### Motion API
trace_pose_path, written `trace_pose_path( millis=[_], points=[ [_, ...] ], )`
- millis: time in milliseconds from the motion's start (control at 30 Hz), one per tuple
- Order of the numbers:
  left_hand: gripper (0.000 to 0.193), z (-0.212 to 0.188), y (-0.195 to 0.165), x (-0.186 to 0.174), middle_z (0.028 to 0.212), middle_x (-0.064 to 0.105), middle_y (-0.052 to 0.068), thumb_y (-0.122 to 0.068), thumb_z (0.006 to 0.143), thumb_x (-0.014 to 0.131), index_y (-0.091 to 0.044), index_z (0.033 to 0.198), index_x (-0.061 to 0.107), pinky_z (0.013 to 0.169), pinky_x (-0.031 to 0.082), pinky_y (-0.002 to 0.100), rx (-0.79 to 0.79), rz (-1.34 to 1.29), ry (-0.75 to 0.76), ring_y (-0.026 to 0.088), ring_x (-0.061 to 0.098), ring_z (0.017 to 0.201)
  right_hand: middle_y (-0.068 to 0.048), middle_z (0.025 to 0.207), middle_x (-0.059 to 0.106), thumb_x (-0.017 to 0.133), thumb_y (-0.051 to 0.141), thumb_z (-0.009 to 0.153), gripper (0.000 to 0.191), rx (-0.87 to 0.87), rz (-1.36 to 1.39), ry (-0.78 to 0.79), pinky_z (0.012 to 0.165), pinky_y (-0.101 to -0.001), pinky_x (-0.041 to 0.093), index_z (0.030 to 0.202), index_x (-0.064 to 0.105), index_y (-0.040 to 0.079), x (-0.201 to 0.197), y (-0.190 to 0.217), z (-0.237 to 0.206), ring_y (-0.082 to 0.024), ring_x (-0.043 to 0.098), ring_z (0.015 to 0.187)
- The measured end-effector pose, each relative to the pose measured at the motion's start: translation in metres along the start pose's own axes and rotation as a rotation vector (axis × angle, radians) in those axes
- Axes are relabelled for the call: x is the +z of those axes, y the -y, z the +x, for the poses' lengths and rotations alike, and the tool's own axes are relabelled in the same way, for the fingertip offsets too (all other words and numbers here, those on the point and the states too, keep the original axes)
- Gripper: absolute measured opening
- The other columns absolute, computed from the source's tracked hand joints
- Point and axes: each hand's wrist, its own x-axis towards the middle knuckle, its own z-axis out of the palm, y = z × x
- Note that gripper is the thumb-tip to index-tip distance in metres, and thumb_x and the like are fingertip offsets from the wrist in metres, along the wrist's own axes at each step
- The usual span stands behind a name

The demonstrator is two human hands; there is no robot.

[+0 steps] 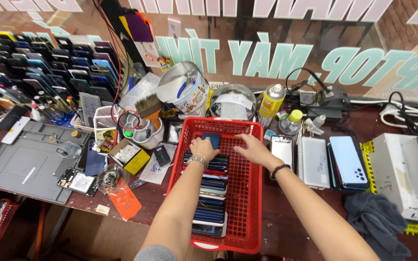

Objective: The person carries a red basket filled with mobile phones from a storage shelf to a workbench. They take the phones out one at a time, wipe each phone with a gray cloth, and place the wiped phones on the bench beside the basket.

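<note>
Far left: grey rubber repair mat (22, 166) lying flat on the brown wooden workbench (286, 212), with an opened phone showing its board (77, 182) at the mat's near right corner. Above it, dark racks of upright phones (49, 63) filling the back left. Right of the mat, small yellow-and-white box (129, 155) and orange plastic tag (124, 200).

Centre: red plastic mesh basket (245, 193), long axis running away from the body, near end at the bench edge, far end toward the back wall. Inside, along the left half, row of stacked phones on edge (211, 193), the row's long axis matching the basket's. Right half of the basket bare mesh.

Left hand (202, 147), bracelet at the wrist, at the far end of that row, fingers closed around a dark blue phone (212, 140) held upright just above the stack's far end. Right hand (253, 147), dark band at the wrist, just beside it to the right, palm down, fingers reaching left toward the same blue phone; whether touching it, cannot tell, nor how firmly curled. Both hands equally near the phone, left one carrying it. Rest of the row lying nearer the body than either hand, directly beneath the left forearm.

Right of the basket: white flat phone back cover (314, 162), then light blue phone lying camera side up (348, 162), both flat on the bench, well apart from the hands. Farther right, grey cloth (376, 220) and white machine box (402, 174).
</note>
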Motion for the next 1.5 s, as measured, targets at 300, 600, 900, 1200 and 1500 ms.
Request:
trace_pose_path(
  millis=[300,600,900,1200,1500],
  points=[
    [0.05,0.041,0.064,-0.033,0.122,0.074,0.013,-0.035,0.077,0.071,-0.015,0.123,0.074,0.104,0.05,0.036,0.461,-0.369,0.565,0.029,0.069,0.114,-0.015,0.146,0.055,0.068,0.037,0.09,0.063,0.194,-0.045,0.134,0.114,-0.039,0.045,0.145,0.052,0.011,0.021,0.004,-0.003,-0.031,0.056,0.136],
    [0.077,0.016,0.083,0.006,0.147,0.054,0.018,-0.04,0.074,0.076,-0.016,0.145,0.057,0.115,0.038,0.049,0.632,-0.082,0.256,0.041,0.047,0.137,-0.021,0.164,0.026,0.077,0.068,0.072,0.119,0.033,-0.287,0.399,0.124,-0.0514,0.023,0.16,0.021,0.012,0.072,0.035,0.018,-0.044,0.019,0.153],
    [0.126,-0.017,0.095,-0.015,0.159,0.036,0.02,-0.059,0.059,0.089,-0.013,0.159,0.028,0.123,0.025,0.053,0.686,0.025,0.231,0.039,0.033,0.148,-0.02,0.157,0.033,0.082,0.061,0.066,0.126,-0.056,-0.396,0.394,0.117,-0.0497,0.035,0.162,0.015,0.018,0.067,0.056,0.016,-0.043,0.036,0.143],
    [0.105,-0.019,0.09,-0.019,0.16,0.035,0.021,-0.045,0.071,0.087,-0.011,0.156,0.036,0.117,0.028,0.051,0.662,0.018,0.135,0.043,0.028,0.146,-0.022,0.146,0.039,0.091,0.052,0.061,0.131,-0.161,-0.656,0.215,0.112,-0.0573,0.03,0.154,0.014,0.002,0.079,0.054,0.016,-0.04,0.039,0.138],
    [0.054,-0.073,0.067,0.071,0.113,0.068,0.019,-0.038,0.095,0.073,0.008,0.121,0.06,0.094,0.06,0.052,-0.477,-1.595,0.423,0.041,0.071,0.107,-0.02,0.132,0.047,0.091,0.038,0.061,0.12,-0.057,-0.514,0.172,0.103,-0.0482,0.042,0.157,0.024,0.014,0.076,0.063,0.017,-0.037,0.048,0.123]
  ],
)
